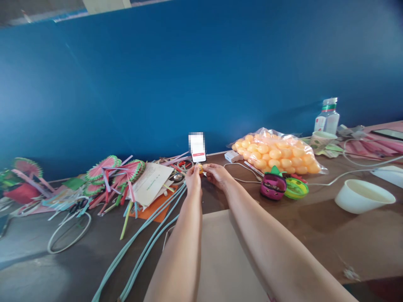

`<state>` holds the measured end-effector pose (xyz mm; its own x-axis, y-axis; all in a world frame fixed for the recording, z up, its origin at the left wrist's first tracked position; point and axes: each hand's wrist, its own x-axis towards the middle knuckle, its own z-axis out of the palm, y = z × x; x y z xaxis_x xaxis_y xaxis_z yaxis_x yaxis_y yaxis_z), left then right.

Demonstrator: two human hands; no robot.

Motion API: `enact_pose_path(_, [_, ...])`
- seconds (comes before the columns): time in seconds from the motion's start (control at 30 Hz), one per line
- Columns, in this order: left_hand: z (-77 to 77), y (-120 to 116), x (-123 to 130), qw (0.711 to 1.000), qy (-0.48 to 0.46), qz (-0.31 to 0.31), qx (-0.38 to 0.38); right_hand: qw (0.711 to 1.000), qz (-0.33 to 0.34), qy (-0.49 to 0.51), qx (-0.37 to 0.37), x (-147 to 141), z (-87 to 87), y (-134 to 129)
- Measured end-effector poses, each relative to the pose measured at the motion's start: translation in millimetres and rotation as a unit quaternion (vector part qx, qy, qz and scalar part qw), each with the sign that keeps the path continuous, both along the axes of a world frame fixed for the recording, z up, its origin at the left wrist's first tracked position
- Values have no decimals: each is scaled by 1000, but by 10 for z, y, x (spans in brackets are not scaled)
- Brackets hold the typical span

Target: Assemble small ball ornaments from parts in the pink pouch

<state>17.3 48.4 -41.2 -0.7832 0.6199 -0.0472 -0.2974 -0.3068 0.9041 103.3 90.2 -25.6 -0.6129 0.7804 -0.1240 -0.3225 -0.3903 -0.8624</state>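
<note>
"What sort of place is this?"
"Looks like a craft workroom: green-edged paper fans (100, 168) lie along the left of the tabletop's (310, 224) back edge, a bag of orange egg-shaped pieces (274, 153) along its right, before a plain blue wall (189, 75)"

Both hands (217, 175) bare, tapering bare forearms (182, 243)

Bare left forearm (184, 243) and right forearm (267, 226) extend forward, converging; the left hand (193, 175) is curled with thumb (197, 167) uppermost, the right hand (215, 173) angled inward, its fingertips (206, 167) just beside the left's.
</note>
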Motion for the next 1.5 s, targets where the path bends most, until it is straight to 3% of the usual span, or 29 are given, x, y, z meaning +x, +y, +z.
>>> enact_pose_path(0.33, [-23, 8, -19, 1000, 20, 9, -8, 999, -10, -35, 24, 3, 19, -26])
enact_pose_path(0.8, [142, -111, 50, 993, 104, 24, -55, 996, -40, -55, 60, -11, 9, -45])
enact_pose_path(1.0, [44, -44, 18, 997, 70, 8, -20, 992, -47, -85, 80, -5, 12, -61])
enact_pose_path(1.27, [-17, 13, 2, 999, 19, -2, 50, 999, -33, -22, 8, -1, 50, -60])
enact_pose_path(1.5, [-35, 27, -6, 998, 21, -8, 67, 998, -18, -52, 8, -4, 46, -61])
